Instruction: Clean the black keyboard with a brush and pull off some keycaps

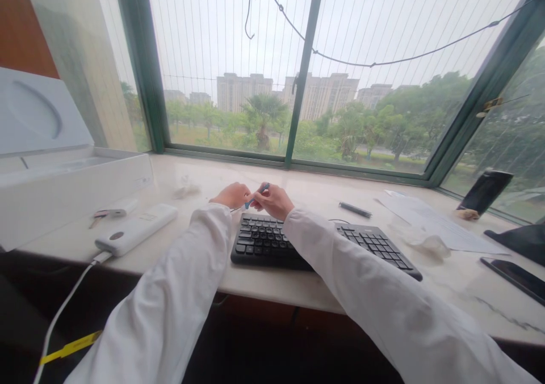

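A slim tool with a blue handle is pinched in my right hand, just above the far edge of a black keyboard. Its narrow end slants down and left toward my left wrist; whether it is a brush or a screwdriver is too small to tell. My left hand lies beside the tool, beyond the keyboard's far left corner. Its fingers are curled in, and what they hold, if anything, is hidden. My right sleeve covers the middle of the keyboard.
On the left are a white power bank with a cable, keys and an open white box. A black pen, papers, crumpled tissue and a phone lie right. Windows stand behind.
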Demonstrator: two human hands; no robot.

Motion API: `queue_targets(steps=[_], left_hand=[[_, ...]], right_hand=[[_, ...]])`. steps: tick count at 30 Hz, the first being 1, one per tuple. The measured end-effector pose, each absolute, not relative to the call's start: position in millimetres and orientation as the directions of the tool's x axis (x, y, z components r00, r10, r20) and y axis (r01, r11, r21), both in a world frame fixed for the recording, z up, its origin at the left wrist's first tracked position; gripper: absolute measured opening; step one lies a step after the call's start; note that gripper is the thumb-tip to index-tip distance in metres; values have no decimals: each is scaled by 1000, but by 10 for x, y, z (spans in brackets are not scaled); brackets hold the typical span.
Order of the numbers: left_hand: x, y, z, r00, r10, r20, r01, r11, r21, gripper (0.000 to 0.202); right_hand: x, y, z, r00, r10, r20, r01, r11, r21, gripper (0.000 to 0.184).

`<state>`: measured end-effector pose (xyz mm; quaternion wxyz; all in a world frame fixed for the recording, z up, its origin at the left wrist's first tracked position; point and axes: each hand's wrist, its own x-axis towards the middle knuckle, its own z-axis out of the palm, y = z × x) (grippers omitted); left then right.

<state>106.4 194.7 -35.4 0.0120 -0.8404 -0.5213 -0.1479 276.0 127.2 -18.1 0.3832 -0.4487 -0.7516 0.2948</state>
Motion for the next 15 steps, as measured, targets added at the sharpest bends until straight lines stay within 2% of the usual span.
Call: queue_targets(steps=[9,15], left_hand=[[1079,1952,-353,422,867,266,868,-471,159,42],[1091,1940,-342,411,876,253,868,-461,183,43]], right_hand=[[2847,1274,-295,-273,941,198,502,316,-805,16],[3034,1224,-254,-250,951,180,547,292,-785,17]])
